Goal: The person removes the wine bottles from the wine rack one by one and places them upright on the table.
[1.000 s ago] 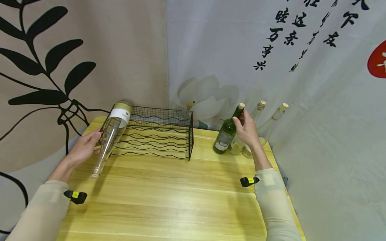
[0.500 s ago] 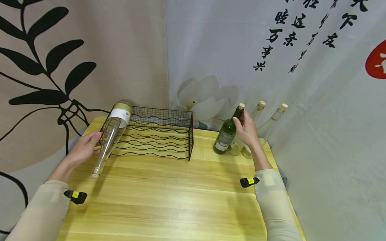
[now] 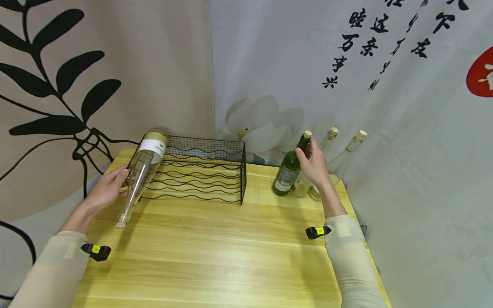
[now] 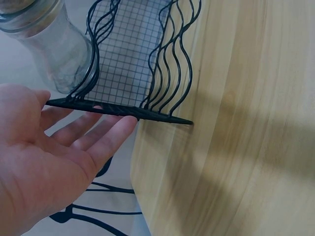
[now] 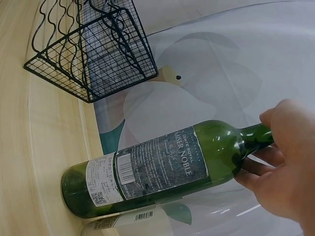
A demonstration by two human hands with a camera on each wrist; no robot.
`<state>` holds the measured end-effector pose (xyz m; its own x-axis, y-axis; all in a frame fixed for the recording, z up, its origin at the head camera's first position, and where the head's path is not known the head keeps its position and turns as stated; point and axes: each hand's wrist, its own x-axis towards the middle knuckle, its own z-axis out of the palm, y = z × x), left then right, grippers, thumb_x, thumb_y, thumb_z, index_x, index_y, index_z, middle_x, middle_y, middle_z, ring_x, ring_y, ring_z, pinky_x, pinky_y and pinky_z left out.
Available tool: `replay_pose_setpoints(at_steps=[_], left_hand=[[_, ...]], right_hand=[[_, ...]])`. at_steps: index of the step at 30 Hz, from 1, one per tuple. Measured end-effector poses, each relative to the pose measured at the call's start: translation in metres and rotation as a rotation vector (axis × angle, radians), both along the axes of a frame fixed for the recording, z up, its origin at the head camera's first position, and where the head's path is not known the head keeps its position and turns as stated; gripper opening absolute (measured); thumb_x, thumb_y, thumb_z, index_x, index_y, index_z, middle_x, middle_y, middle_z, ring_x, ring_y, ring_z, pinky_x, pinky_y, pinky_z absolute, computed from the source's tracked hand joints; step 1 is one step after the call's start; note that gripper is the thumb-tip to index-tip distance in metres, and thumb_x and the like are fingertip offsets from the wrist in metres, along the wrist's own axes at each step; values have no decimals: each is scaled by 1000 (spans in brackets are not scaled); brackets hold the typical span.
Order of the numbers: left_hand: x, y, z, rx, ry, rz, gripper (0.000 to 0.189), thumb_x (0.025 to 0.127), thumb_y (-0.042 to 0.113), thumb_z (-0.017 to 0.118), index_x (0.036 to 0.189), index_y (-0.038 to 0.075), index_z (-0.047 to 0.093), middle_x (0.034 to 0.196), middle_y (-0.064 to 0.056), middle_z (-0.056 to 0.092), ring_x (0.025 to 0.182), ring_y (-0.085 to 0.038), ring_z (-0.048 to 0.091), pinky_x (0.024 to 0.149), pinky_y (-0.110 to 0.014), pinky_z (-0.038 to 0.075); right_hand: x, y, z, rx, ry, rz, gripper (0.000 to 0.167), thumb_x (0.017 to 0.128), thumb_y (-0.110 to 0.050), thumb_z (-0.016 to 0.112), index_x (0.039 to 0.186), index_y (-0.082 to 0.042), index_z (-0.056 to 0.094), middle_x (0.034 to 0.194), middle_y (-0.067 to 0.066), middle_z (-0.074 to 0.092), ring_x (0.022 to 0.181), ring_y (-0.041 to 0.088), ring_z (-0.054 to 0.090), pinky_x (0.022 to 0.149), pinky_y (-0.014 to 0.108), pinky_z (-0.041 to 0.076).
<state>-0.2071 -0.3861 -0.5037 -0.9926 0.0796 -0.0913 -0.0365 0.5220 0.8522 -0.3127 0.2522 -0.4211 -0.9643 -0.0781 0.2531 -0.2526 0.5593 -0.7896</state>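
A black wire wine rack [image 3: 196, 171] stands at the back left of the wooden table. A clear corked bottle [image 3: 142, 171] lies across its left end, base towards the wall and neck jutting out at the front. My left hand [image 3: 108, 186] holds the rack's left side panel; the left wrist view has the fingertips against the panel and the thumb by its edge. At the right, my right hand [image 3: 316, 164] grips a green wine bottle [image 5: 152, 169] round its neck. This bottle stands nearly upright, its dark label and barcode showing in the right wrist view.
Beside the green bottle stand more corked clear bottles, one [image 3: 344, 158] at the far right and another [image 3: 330, 139] partly hidden by the hand. A printed cloth [image 3: 262, 51] hangs behind the table [image 3: 215, 248].
Both hands, the rack and the bottles keep their places. Only the head view has shifted very slightly.
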Motion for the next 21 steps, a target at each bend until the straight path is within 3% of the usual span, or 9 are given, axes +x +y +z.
replay_pose_setpoints(at_steps=[4,8,10,12,17,21], left_hand=[[0,-1,-1,11,-2,-4,71,125,47,20,181,5,11,183,-38,17,161,-66,29,98,-23,69],[-1,-1,-1,12,-4,-3,70,125,46,19,181,6,11,183,-38,17,161,-66,28,95,-17,67],[-1,-1,-1,7,-3,-3,70,125,46,19,181,6,11,183,-38,17,162,-66,28,100,-24,69],[-1,-1,-2,6,-3,-2,70,125,46,18,182,6,11,183,-38,17,162,-66,28,97,-19,68],[-1,-1,-2,1,-3,-4,70,125,47,19,182,6,11,184,-37,16,162,-66,28,101,-27,69],[-2,-2,-2,-5,0,-5,70,125,47,19,182,6,11,184,-36,15,162,-66,28,106,-40,68]], right_hand=[[1,-1,2,-54,-20,11,74,117,-45,62,179,-19,30,173,23,52,159,43,55,132,65,48],[2,-2,4,-106,-55,25,87,115,-53,62,183,-28,14,185,18,35,169,42,41,140,62,38],[3,-2,6,-126,-63,34,91,114,-54,63,184,-31,9,187,15,29,172,41,35,143,61,34],[4,-1,7,-131,-59,40,92,114,-55,63,183,-34,6,190,13,23,174,40,32,144,62,31],[7,-2,9,-131,-20,56,92,115,-49,63,183,-38,0,193,8,9,176,41,23,146,62,25],[10,-3,11,-130,18,72,93,116,-46,62,182,-37,-3,193,8,5,177,41,18,147,62,21]])
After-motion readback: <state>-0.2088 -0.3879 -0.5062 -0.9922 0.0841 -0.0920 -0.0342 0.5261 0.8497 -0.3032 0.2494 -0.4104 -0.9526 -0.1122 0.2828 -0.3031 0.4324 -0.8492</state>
